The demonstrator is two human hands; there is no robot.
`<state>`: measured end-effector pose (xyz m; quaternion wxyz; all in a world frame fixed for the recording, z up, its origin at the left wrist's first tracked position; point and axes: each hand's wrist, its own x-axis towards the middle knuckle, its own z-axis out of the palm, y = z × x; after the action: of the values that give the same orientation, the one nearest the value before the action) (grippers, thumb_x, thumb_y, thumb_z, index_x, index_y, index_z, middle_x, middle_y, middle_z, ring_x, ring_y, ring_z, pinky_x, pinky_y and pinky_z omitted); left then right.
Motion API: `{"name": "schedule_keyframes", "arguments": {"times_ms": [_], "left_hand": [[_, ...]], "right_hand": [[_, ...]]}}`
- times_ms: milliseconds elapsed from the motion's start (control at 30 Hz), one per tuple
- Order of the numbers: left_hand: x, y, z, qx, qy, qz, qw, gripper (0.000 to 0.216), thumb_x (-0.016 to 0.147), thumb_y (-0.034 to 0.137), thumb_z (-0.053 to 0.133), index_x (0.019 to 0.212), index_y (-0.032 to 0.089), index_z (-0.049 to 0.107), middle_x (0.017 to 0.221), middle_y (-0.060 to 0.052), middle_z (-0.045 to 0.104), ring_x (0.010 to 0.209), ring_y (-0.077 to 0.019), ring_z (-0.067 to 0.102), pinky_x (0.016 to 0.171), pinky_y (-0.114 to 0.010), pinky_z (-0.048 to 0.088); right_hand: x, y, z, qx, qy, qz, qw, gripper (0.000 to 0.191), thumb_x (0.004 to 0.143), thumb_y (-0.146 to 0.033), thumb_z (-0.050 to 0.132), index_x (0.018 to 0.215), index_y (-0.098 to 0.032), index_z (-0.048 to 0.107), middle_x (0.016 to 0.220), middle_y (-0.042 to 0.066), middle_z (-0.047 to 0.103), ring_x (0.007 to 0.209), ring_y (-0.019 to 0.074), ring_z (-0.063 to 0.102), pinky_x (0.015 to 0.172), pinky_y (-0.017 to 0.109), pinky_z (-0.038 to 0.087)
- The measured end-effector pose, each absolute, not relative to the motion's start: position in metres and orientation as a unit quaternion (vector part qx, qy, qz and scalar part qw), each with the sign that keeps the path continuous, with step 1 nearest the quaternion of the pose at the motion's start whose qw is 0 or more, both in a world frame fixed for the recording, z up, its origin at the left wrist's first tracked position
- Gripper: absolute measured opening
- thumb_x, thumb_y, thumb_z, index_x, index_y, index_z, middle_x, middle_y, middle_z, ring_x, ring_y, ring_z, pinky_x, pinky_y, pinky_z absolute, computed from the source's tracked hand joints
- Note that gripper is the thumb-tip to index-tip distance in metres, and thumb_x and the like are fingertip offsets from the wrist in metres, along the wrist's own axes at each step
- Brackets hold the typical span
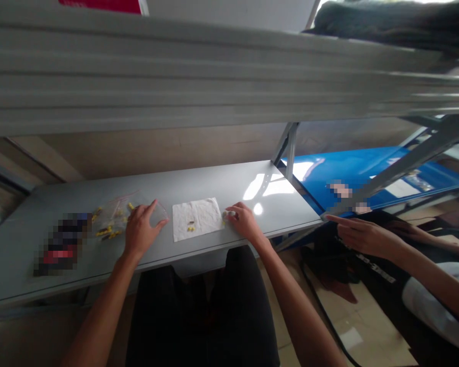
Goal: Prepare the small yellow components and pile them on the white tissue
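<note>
The grey table [222, 183] before you carries one white napkin [202, 214], flat and creased, and one clear bag [110, 216] just left of it. Small yellow pieces [107, 232] lie in the bag, too tiny to count; two yellow bits [191, 229] lie on the napkin. Your left hand [139, 229] rests palm down on the bag, fingers spread, gripping nothing. Your right hand [243, 220] curls at the napkin's right edge; whether it pinches anything cannot be told
</note>
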<state>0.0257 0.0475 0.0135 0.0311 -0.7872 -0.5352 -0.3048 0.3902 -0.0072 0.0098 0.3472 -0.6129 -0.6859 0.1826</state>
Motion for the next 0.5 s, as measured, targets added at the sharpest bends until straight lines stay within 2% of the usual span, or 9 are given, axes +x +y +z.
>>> {"name": "schedule_keyframes", "arguments": {"times_ms": [167,300,433,500], "left_hand": [[0.026,0.035,0.000,-0.774,-0.539,-0.333,0.013,0.060,0.091,0.047,0.066,0.144,0.022,0.056,0.108,-0.011,0.066,0.109,-0.0338,0.061,0.103,-0.050,0.049],[0.026,0.029,-0.003,-0.768,-0.531,-0.358,0.000,0.061,0.091,0.048,0.068,0.145,0.023,0.055,0.110,-0.011,0.068,0.105,-0.0330,0.063,0.102,-0.050,0.049],[0.028,0.027,-0.001,-0.786,-0.508,-0.352,0.001,0.068,0.088,0.050,0.072,0.147,0.024,0.053,0.112,-0.011,0.069,0.107,-0.0340,0.062,0.104,-0.050,0.047],[0.028,0.026,0.000,-0.791,-0.505,-0.346,0.005,0.069,0.087,0.051,0.073,0.147,0.024,0.053,0.113,-0.011,0.069,0.110,-0.0348,0.061,0.103,-0.050,0.047]], "right_hand": [[0.377,-0.001,0.012,-0.618,-0.704,0.156,0.313,0.017,0.092,-0.009,0.062,0.094,-0.018,0.076,0.096,0.005,0.068,0.076,0.0142,0.059,0.076,0.026,0.046],[0.361,-0.003,0.017,-0.594,-0.712,0.160,0.340,0.012,0.097,-0.017,0.063,0.099,-0.021,0.075,0.100,0.004,0.069,0.074,0.0133,0.059,0.075,0.026,0.044],[0.346,0.000,0.013,-0.572,-0.738,0.172,0.314,0.011,0.097,-0.020,0.067,0.097,-0.022,0.078,0.103,0.004,0.069,0.077,0.0136,0.061,0.075,0.026,0.044],[0.348,-0.001,0.011,-0.563,-0.740,0.182,0.319,0.012,0.096,-0.020,0.069,0.103,-0.022,0.078,0.104,0.005,0.069,0.080,0.0142,0.062,0.078,0.027,0.046]]}}
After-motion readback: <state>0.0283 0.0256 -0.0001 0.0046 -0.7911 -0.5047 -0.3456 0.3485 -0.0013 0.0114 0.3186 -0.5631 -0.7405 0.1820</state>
